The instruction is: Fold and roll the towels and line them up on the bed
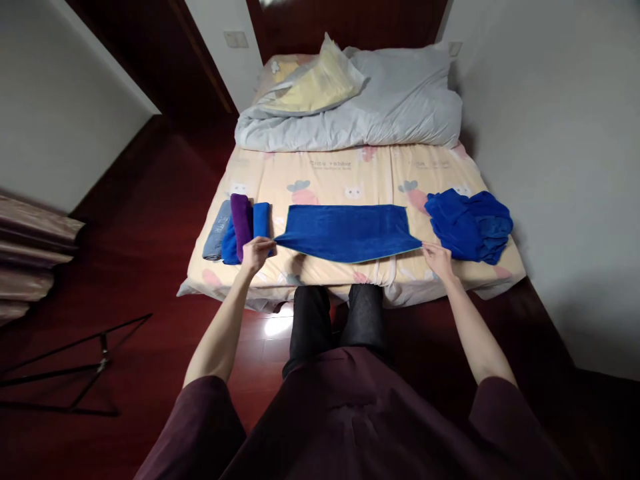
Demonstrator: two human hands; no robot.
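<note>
A blue towel [347,230] is stretched out flat between my hands, its far edge lying on the bed and its near edge lifted a little. My left hand [257,255] pinches the near left corner, and my right hand [438,259] pinches the near right corner. Just beyond my left hand sit folded towels: a blue one [261,219], a purple one [241,223] and a grey-blue one [217,232], with more blue cloth under the purple. To the right of my right hand is a crumpled heap of blue towels [467,223].
The bed [345,177] has a cream sheet with carrot and rabbit prints. A grey quilt [405,93] and a pale yellow pillow [320,83] lie at its head. Black tripod legs [75,370] stand on the dark red floor at left, near a striped curtain [35,260].
</note>
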